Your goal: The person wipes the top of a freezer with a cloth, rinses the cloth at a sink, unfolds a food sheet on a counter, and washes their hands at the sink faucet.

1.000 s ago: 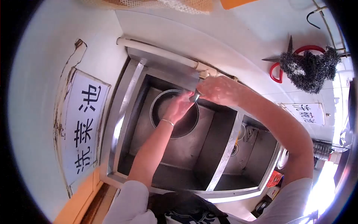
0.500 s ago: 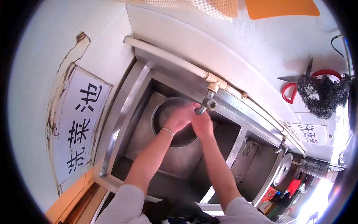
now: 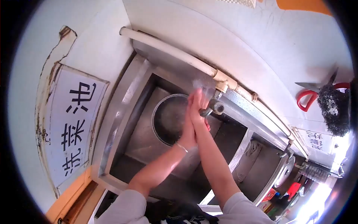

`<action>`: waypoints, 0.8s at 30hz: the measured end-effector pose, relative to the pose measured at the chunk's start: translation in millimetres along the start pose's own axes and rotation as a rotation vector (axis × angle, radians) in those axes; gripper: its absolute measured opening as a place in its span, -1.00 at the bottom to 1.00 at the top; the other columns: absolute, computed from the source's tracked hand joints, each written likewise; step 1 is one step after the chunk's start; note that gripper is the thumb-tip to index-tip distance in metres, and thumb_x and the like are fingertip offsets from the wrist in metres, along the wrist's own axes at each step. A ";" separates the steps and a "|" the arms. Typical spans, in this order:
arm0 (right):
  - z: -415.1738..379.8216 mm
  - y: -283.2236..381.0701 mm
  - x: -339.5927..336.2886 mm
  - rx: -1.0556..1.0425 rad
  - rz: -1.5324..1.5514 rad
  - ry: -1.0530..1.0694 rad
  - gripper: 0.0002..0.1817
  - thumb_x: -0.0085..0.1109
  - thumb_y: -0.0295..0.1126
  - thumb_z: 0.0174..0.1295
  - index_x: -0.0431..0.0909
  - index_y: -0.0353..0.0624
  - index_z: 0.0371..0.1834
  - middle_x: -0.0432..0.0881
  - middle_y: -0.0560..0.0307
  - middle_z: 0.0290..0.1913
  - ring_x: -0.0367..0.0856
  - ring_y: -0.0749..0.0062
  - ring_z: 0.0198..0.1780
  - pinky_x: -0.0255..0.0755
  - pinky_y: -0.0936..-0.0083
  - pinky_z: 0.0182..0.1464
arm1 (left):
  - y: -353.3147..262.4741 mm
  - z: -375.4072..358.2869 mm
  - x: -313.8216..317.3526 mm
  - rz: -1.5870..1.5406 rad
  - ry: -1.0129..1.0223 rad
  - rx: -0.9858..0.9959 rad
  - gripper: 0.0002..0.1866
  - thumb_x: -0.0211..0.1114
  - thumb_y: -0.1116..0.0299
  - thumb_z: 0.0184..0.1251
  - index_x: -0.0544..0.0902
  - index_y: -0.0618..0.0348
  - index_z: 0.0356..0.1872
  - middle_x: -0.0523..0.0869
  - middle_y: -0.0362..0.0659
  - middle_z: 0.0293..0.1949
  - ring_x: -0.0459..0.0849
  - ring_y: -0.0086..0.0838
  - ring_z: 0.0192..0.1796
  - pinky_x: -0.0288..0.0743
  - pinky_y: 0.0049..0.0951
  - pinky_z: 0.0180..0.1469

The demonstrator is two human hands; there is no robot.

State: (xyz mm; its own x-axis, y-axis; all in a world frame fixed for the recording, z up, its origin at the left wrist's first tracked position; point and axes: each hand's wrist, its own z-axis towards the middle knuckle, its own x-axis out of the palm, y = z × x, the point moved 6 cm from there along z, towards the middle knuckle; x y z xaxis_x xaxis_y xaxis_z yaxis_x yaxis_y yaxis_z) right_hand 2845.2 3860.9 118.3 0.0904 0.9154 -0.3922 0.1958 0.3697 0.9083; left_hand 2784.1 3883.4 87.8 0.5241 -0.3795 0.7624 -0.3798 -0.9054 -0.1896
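Steel sink (image 3: 140, 142), round pot (image 3: 165, 124) standing in it; left hand (image 3: 189, 130) and right hand (image 3: 197, 110) pressed together by the tap (image 3: 217, 108), finger curl impossible to tell; rubbing seems best done low over the pot, clear of the tap.

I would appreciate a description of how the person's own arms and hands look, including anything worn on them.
Both the left hand and right hand are ungloved. A thin, pale band circles the left wrist. The left sleeve and right sleeve are short, pale whitish-grey fabric, leaving both forearms uncovered.
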 end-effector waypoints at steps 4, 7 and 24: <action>-20.6 -11.5 6.3 0.213 0.418 0.107 -0.60 -0.29 -0.10 0.29 0.39 -0.24 -0.25 0.49 0.12 -0.51 0.45 0.43 -0.43 0.31 0.55 -0.34 | 13.6 15.0 -22.2 -0.118 -0.036 -0.210 -0.74 0.08 0.13 0.20 0.40 -0.11 -0.11 0.46 -0.27 -0.57 0.42 -0.57 -0.66 0.33 -0.54 -0.64; -72.2 -30.4 7.5 0.121 0.410 -0.005 -0.54 -0.15 -0.27 0.24 0.11 -0.29 0.14 0.36 -0.03 -0.01 0.31 0.28 0.03 0.16 0.48 0.06 | -14.7 49.0 -34.9 0.617 -0.038 0.151 -0.88 0.17 0.26 0.13 0.54 0.04 -0.39 0.54 -0.25 -0.57 0.49 -0.51 -0.62 0.32 -0.50 -0.59; -30.2 -57.3 33.6 0.734 1.723 0.109 -0.78 -0.07 -0.19 0.19 0.36 -0.12 -0.36 0.44 0.13 -0.30 0.44 0.31 -0.18 0.40 0.60 -0.18 | -33.1 25.2 -50.0 0.129 0.061 -0.039 -0.74 0.09 0.32 0.20 0.49 0.18 -0.11 0.60 -0.15 -0.21 0.58 -0.53 -0.23 0.48 -0.56 -0.29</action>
State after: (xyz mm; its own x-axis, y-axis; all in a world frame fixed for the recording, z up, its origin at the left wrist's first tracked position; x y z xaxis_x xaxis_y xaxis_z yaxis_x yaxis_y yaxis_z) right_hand 2807.5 3875.3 57.5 0.5700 0.1766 0.8025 0.2978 -0.9546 -0.0015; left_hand 2789.7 3927.5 40.4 0.4226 -0.4788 0.7695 -0.4713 -0.8413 -0.2647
